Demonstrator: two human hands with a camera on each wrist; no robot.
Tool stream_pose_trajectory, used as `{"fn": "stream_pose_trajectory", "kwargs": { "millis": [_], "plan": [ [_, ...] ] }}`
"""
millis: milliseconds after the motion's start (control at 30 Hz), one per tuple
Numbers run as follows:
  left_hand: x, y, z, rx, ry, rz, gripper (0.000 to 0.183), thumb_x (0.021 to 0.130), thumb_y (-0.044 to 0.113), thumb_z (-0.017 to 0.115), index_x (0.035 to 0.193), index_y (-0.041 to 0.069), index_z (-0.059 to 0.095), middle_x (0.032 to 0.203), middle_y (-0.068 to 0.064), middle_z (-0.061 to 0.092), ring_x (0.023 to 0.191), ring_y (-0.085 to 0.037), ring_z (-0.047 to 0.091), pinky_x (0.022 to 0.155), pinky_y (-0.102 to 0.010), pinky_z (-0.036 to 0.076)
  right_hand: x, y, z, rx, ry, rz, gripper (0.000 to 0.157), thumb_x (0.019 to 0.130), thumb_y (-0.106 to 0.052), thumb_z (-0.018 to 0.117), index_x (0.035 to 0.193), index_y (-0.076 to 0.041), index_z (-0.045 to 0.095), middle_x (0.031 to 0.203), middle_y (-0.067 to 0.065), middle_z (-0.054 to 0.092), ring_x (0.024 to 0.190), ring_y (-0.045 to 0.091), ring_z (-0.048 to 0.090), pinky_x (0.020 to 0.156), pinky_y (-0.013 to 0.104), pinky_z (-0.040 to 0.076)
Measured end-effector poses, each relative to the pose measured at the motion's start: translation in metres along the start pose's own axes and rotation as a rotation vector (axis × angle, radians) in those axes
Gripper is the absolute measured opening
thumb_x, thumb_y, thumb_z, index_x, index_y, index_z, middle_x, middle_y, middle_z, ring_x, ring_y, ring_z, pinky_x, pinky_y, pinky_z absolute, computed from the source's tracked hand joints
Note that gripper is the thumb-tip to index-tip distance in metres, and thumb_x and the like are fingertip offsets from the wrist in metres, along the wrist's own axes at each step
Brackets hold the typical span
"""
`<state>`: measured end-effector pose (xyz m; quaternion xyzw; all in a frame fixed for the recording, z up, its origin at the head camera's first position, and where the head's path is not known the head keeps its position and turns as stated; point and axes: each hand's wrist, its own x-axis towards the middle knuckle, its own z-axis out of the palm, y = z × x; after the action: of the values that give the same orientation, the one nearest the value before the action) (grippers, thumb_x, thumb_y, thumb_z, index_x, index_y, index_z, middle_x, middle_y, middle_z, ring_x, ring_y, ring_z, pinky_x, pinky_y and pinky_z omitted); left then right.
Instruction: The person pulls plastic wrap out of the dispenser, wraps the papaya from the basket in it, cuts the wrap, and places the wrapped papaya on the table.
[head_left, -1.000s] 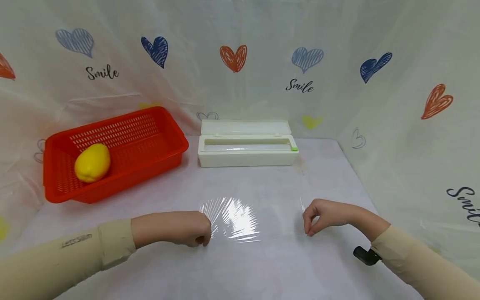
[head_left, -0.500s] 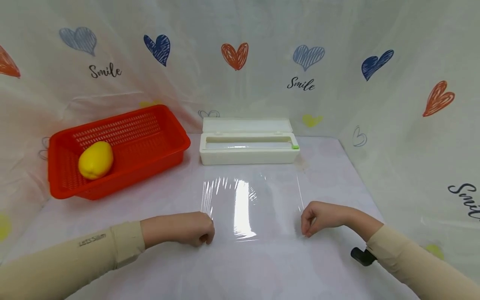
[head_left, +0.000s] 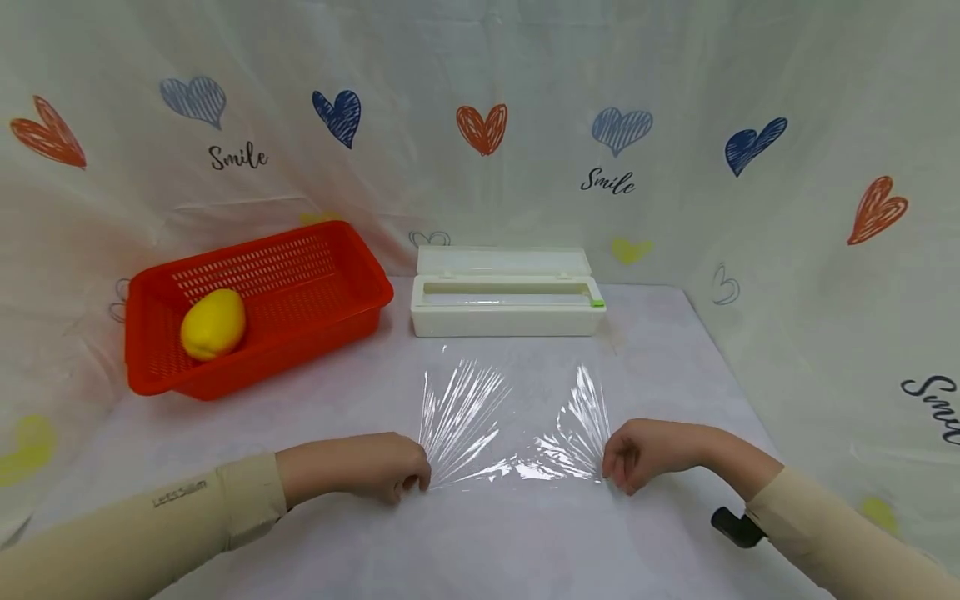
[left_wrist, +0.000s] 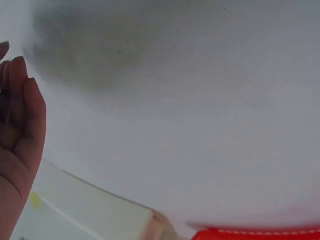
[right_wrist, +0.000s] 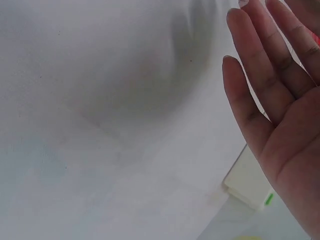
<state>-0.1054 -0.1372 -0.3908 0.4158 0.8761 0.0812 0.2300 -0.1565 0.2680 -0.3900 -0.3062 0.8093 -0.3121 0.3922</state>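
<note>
A clear sheet of plastic wrap [head_left: 468,412] lies spread over the table in front of the white wrap dispenser box [head_left: 510,321]. My left hand [head_left: 386,468] pinches its near left corner, and my right hand [head_left: 651,454] pinches the near right one. Shiny creases fan out from both corners. In the left wrist view only part of the left hand [left_wrist: 20,115] shows at the edge, curled inward. The right wrist view shows the palm side of the right hand [right_wrist: 280,100], its outer fingers loosely extended and the pinch cut off at the top.
Behind the left hand, a red plastic basket [head_left: 300,325] holds a yellow fruit [head_left: 213,323]. The dispenser's lid [head_left: 504,261] stands raised at the back, against a hanging cloth [head_left: 420,183] printed with hearts. A pale cloth covers the table [head_left: 510,550].
The wrap has come down from the hands onto the table and now shows fanned creases at both near corners. Both hands stay near the same spots; the head view has shifted slightly.
</note>
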Motion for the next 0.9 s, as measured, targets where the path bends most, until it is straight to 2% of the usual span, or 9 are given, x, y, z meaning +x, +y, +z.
{"fn": "stream_pose_trajectory", "kwargs": {
  "millis": [100,200,333,467,567,700,800,900],
  "plan": [
    [-0.01,0.002,-0.007,-0.012,-0.06,-0.048,0.025,0.074,-0.001,0.075,0.094,0.014,0.072,0.069,0.011,0.05,0.065,-0.005,0.046,0.066,-0.02,0.044,-0.005,-0.007,-0.002,-0.018,-0.001,-0.027,0.025,0.076,-0.002,0.079,0.099,-0.007,0.07,0.084,0.003,0.068,0.075,0.012,0.063,0.066,0.027,0.053],
    [-0.02,0.003,-0.016,-0.004,-0.118,-0.068,0.029,0.072,0.005,0.08,0.096,0.018,0.072,0.072,0.012,0.053,0.066,-0.004,0.047,0.066,-0.021,0.044,-0.009,-0.016,-0.008,-0.07,0.026,-0.052,0.028,0.077,-0.007,0.079,0.104,-0.008,0.07,0.088,0.002,0.068,0.08,0.014,0.063,0.074,0.032,0.054],
    [-0.031,-0.002,-0.033,-0.04,-0.125,-0.119,0.033,0.072,0.012,0.085,0.101,0.02,0.071,0.08,0.012,0.057,0.073,-0.005,0.051,0.071,-0.025,0.047,-0.011,-0.032,-0.022,-0.135,0.068,-0.08,0.034,0.079,-0.012,0.08,0.112,-0.009,0.068,0.094,0.0,0.067,0.09,0.018,0.063,0.085,0.039,0.052],
    [-0.042,-0.014,-0.057,-0.076,-0.044,-0.188,0.041,0.071,0.016,0.087,0.108,0.018,0.07,0.086,0.009,0.061,0.081,-0.012,0.057,0.074,-0.03,0.051,-0.007,-0.049,-0.04,-0.204,0.122,-0.131,0.039,0.081,-0.015,0.079,0.118,-0.013,0.066,0.1,-0.006,0.066,0.096,0.014,0.061,0.088,0.035,0.05],
    [-0.051,-0.027,-0.076,-0.084,0.025,-0.217,0.049,0.07,0.021,0.089,0.114,0.02,0.068,0.092,0.009,0.061,0.087,-0.014,0.058,0.073,-0.029,0.052,0.002,-0.061,-0.054,-0.241,0.168,-0.16,0.041,0.082,-0.017,0.079,0.121,-0.015,0.065,0.102,-0.01,0.065,0.098,0.012,0.06,0.087,0.032,0.05],
    [-0.067,-0.049,-0.099,-0.08,0.124,-0.248,0.056,0.07,0.027,0.089,0.12,0.019,0.066,0.099,0.008,0.063,0.092,-0.016,0.058,0.073,-0.029,0.054,0.022,-0.073,-0.071,-0.226,0.228,-0.205,0.043,0.082,-0.015,0.079,0.122,-0.013,0.065,0.104,-0.007,0.066,0.099,0.015,0.06,0.088,0.033,0.05],
    [-0.082,-0.067,-0.113,-0.033,0.204,-0.296,0.058,0.07,0.032,0.088,0.121,0.017,0.066,0.105,0.004,0.064,0.097,-0.019,0.058,0.08,-0.037,0.054,0.041,-0.08,-0.08,-0.202,0.272,-0.261,0.041,0.082,-0.014,0.08,0.12,-0.011,0.065,0.106,-0.004,0.067,0.1,0.017,0.061,0.09,0.036,0.049],
    [-0.096,-0.088,-0.123,0.007,0.271,-0.373,0.06,0.071,0.033,0.088,0.123,0.014,0.066,0.112,-0.001,0.064,0.104,-0.024,0.057,0.085,-0.045,0.052,0.059,-0.084,-0.085,-0.179,0.307,-0.307,0.041,0.082,-0.014,0.08,0.12,-0.011,0.066,0.109,-0.002,0.067,0.102,0.017,0.061,0.093,0.038,0.048]
  ]
}}
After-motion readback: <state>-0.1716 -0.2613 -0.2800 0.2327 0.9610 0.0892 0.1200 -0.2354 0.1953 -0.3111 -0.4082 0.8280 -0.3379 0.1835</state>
